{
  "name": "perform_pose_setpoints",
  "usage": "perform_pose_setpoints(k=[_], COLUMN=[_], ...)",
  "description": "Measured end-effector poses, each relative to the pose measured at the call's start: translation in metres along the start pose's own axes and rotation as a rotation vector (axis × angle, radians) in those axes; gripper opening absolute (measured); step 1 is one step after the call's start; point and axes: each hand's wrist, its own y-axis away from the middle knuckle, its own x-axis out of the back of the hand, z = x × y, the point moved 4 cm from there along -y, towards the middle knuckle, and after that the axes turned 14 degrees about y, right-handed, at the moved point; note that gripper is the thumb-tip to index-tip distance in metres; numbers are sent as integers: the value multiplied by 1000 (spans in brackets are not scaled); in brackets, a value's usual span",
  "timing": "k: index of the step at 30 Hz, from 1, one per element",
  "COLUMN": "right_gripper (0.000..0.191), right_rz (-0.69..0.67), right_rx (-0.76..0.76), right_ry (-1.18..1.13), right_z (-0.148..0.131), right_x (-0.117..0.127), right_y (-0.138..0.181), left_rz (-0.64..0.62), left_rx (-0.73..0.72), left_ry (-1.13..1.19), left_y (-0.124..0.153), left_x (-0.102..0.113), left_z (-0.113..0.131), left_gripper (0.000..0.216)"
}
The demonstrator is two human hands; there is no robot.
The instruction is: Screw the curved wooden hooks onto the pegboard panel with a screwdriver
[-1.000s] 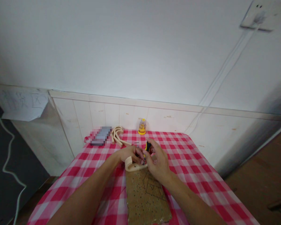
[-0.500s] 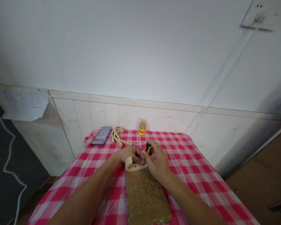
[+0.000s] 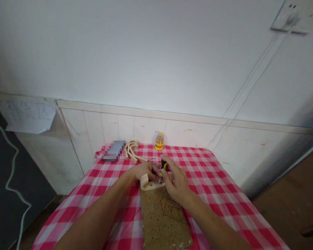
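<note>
In my right hand (image 3: pixel 176 178) is a small screwdriver (image 3: pixel 163 164) with a black and yellow handle. It stands nearly upright, its tip pointing down at a pale curved wooden piece (image 3: pixel 145 184) with a hole in it. My left hand (image 3: pixel 147 172) is closed behind and over this piece, its fingertips pressed together by the screwdriver's lower end. What they pinch is too small and hidden to make out. Beneath the wood lies a brown board (image 3: pixel 163 222) dotted with small holes and marked with dark drawn lines.
Beyond my hands stand a yellow-based clear bit case (image 3: pixel 159 141), several curved wooden pieces (image 3: pixel 131 151) and a blurred-out phone-like slab (image 3: pixel 113 151). A thin dark bit (image 3: pixel 152 158) lies on the checked tablecloth (image 3: pixel 206 180). The white wall (image 3: pixel 151 69) closes off the far side.
The screwdriver has come more upright, and its lower end now shows between my hands at the wood. My right hand has shifted slightly left. My left hand stays nearly in place.
</note>
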Motion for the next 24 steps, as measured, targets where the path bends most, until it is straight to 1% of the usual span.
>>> perform_pose_setpoints(k=[4,9,15,24], right_gripper=[47,46,45,44], right_rz=[-8,13,22,29], right_rx=[-23,-30,-42,-98], right_ry=[-27,-43,-41,0], right_z=[3,2,1,3], right_x=[0,2,3,1], right_y=[-1,-3,-4,-1], left_rz=[-5,-5,-2,0], left_rx=[-1,-4,-2,8], left_ry=[6,-2,-7,-10], left_y=[1,1,1,1], left_x=[-2,-3,-3,-2], left_z=[2,4,3,2], left_gripper=[34,38,42,43])
